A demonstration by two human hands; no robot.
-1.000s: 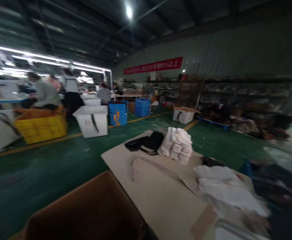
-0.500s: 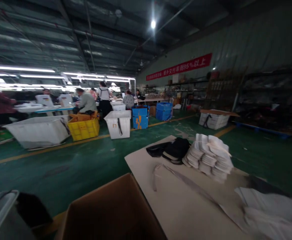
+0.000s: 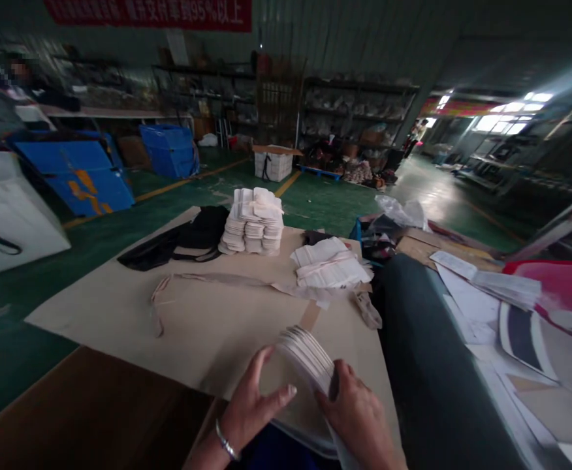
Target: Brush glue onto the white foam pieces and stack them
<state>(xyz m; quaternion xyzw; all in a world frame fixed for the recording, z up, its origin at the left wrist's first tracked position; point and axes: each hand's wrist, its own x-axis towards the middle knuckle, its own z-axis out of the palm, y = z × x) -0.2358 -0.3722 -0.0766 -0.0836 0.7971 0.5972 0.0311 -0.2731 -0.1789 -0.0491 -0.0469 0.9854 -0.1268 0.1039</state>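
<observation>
A curved stack of thin whitish flat pieces [image 3: 308,352] stands tilted above the near part of the cardboard-covered table [image 3: 217,320]. My right hand [image 3: 357,411] is closed around its right side. On the other side my left hand [image 3: 256,391], with a silver bracelet at the wrist, is open, thumb and fingers apart. Its fingertips are close to the stack's left edge; whether they touch it I cannot tell. Farther back on the table stand several bundled piles of pale pieces [image 3: 254,225]. To their right lies a fanned bundle of white pieces [image 3: 332,264].
A black cloth item [image 3: 188,238] and a long pale fabric strip [image 3: 227,279] lie on the table. An open cardboard box [image 3: 100,405] is at the lower left. On the right, a dark roll [image 3: 413,352] borders a surface with papers [image 3: 472,307]. Blue bins [image 3: 168,150] stand beyond.
The view has swung right and down toward the table. Both hands and the stack of whitish pieces in my right hand have come into view.
</observation>
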